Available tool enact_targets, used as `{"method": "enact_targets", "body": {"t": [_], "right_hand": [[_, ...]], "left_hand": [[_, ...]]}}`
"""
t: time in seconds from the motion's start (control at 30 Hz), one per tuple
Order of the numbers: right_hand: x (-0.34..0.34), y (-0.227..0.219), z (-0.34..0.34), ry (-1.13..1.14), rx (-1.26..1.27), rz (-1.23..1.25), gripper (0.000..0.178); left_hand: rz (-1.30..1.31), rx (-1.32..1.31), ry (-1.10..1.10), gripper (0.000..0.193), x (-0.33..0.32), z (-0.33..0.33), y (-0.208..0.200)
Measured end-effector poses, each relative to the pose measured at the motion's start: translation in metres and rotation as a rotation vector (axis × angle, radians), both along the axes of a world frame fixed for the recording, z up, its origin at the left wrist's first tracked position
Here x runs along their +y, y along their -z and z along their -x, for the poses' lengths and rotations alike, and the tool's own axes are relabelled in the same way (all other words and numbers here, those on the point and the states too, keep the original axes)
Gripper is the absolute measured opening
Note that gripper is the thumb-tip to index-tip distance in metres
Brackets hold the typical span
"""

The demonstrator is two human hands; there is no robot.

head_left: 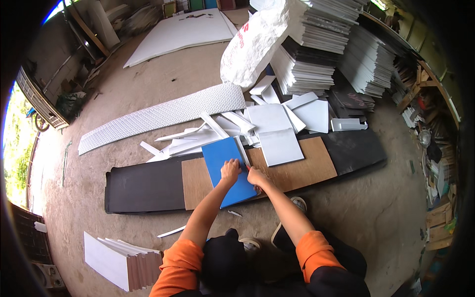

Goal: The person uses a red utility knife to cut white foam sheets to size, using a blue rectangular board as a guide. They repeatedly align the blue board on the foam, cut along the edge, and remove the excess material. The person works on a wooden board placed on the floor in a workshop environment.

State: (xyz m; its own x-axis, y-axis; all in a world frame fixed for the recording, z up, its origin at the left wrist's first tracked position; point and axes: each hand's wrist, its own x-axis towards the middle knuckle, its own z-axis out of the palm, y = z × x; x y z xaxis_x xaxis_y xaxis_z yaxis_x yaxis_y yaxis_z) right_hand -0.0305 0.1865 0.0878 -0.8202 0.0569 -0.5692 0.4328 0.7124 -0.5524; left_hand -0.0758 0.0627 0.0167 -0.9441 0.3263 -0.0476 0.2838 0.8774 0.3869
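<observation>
A blue rectangular board [225,156] lies at a slant across a brown wooden panel [311,161]. My left hand [230,171] presses down on the blue board, its fingers spread on the surface. At the board's right edge my right hand [258,178] is closed around a small red-handled tool [248,168], probably a cutter; its blade is hidden. A narrow white strip [242,151] runs along that same edge, just beyond my hands. To the right, white rectangular sheets [281,146] rest partly on the wooden panel.
The wooden panel sits on a long black padded base [143,185]. White offcuts [198,141] and a long textured white sheet [158,116] lie behind it. Tall board stacks [304,69] and a white sack [255,47] stand at the back right. Cut white boards [121,260] stand near left.
</observation>
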Motion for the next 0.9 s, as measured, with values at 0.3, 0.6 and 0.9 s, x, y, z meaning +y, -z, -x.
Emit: {"method": "enact_targets", "body": {"t": [0.3, 0.6, 0.9], "right_hand": [[0.024, 0.039, 0.011, -0.048, 0.092, -0.218, 0.040], [0.006, 0.011, -0.001, 0.009, -0.030, 0.001, 0.033], [0.005, 0.010, -0.008, 0.050, -0.006, -0.008, 0.031]], "left_hand": [[0.112, 0.060, 0.385, 0.083, 0.004, -0.034, -0.048], [0.212, 0.016, 0.372, 0.111, -0.012, -0.081, -0.042], [0.284, 0.077, 0.283, 0.110, 0.002, -0.090, -0.046]]}}
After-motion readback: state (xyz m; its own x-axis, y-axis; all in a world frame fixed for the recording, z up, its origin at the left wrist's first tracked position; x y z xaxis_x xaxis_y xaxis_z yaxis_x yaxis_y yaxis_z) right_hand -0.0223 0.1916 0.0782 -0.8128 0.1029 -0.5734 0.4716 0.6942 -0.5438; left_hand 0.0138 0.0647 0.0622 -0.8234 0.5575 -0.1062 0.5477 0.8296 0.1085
